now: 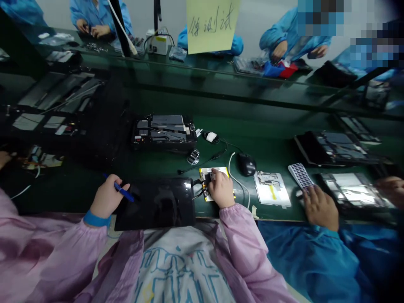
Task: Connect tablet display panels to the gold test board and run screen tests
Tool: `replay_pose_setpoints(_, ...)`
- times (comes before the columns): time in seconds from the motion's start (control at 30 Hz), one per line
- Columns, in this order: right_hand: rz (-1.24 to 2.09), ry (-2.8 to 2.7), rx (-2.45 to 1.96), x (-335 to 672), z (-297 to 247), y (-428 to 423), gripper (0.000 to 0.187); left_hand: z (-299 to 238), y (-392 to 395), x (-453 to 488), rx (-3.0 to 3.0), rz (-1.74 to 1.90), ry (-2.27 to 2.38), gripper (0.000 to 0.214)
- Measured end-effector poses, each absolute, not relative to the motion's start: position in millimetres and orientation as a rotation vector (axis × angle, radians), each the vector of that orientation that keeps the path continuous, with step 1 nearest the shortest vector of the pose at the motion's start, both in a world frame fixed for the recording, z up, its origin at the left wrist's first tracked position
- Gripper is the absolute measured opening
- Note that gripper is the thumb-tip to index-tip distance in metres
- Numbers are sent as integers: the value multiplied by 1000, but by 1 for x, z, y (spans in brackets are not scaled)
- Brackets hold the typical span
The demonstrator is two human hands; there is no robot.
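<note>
My left hand [107,196] is closed around a blue pen [124,192], above the left end of a black glossy screen panel [160,204]. The panel lies at the table's front edge, its left end overhanging toward me. Short black cables join its right side to a white, yellow-edged assembly [205,171] that looks like a battery with a small circuit board. Over that assembly my right hand [222,189] is bent down, fingers curled together at the dark board area. What its fingertips grip, if anything, is hidden beneath them.
A black mouse [246,164], a white cable [232,172] and an opened device [272,188] lie to the right. A stack of device parts [164,128] stands behind the panel. At right, a co-worker's hand [322,208] rests by a white keyboard [300,176].
</note>
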State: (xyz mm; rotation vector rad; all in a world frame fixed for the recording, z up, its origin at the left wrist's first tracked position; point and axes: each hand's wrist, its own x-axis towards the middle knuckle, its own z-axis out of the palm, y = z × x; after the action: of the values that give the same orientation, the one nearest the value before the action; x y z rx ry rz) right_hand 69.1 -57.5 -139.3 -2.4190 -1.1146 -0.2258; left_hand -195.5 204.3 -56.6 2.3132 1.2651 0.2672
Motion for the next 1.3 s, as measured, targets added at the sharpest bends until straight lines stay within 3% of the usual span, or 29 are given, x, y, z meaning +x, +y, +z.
replay_pose_setpoints(0.3,-246,-1156,-2427,67,-135,-55,39,-62,210,-198,2129,355,1237,27)
replay_pose_setpoints(0.5,-313,-1251,-2190,-17,-109,-66,57,-69,204,-206,1856,545,1120,26)
replay_pose_setpoints(0.67,-7,-1825,-2086,-79,-88,-61,41,-77,197,-208,1738,643,1012,24)
replay_pose_setpoints(0.8,-149,-1502,-2311,-68,-89,-51,87,-88,198,-209,1665,704,977,24)
replay_pose_setpoints(0.87,-147,-1500,-2268,-65,-89,-49,95,-96,200,-209,1623,754,962,24)
replay_pose_setpoints(1.17,110,-1954,-2001,-83,-88,-39,45,-108,194,-209,1470,760,888,23)
replay_pose_setpoints(1.23,93,-1916,-2037,-73,-87,-30,49,-108,193,-209,1447,759,865,21)
replay_pose_setpoints(1.3,5,-1767,-2131,-63,-84,-22,65,-109,192,-209,1434,760,832,20)
